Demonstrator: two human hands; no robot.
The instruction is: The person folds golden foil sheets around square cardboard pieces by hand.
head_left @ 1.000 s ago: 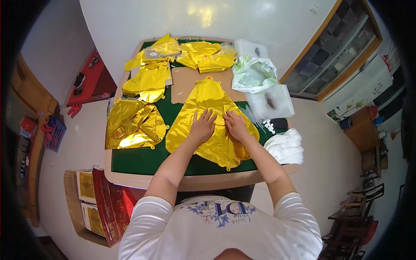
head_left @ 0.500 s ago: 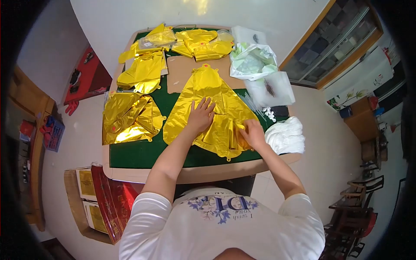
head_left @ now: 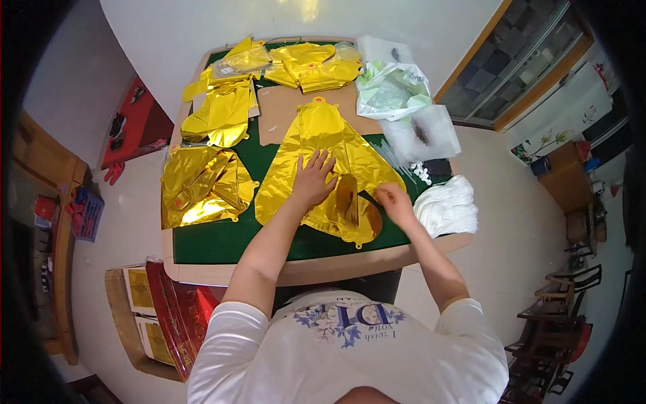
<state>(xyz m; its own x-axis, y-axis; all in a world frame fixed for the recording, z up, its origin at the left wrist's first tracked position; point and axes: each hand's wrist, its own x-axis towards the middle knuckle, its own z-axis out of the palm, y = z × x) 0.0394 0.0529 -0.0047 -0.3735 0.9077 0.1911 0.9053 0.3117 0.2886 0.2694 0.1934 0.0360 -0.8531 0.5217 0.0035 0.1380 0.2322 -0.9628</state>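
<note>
Currently resting a flat, spread left hand (head_left: 313, 179) on crinkled gold foil (head_left: 346, 159) mid-table (head_left: 222, 246), holding the right hand (head_left: 396, 204) curled by its right edge, unable to tell whether pinching, with labelled boxes (head_left: 140, 289) in a floor carton (head_left: 118, 316) and a crumpled plastic bag (head_left: 392, 92) hard to see into.

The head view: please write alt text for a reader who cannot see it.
A person's left hand lies flat on a gold foil piece spread on a green-topped table, while the right hand, fingers curled, is at the foil's right edge. More gold foil lies on the left; a white bundle and plastic bag lie on the right.
</note>
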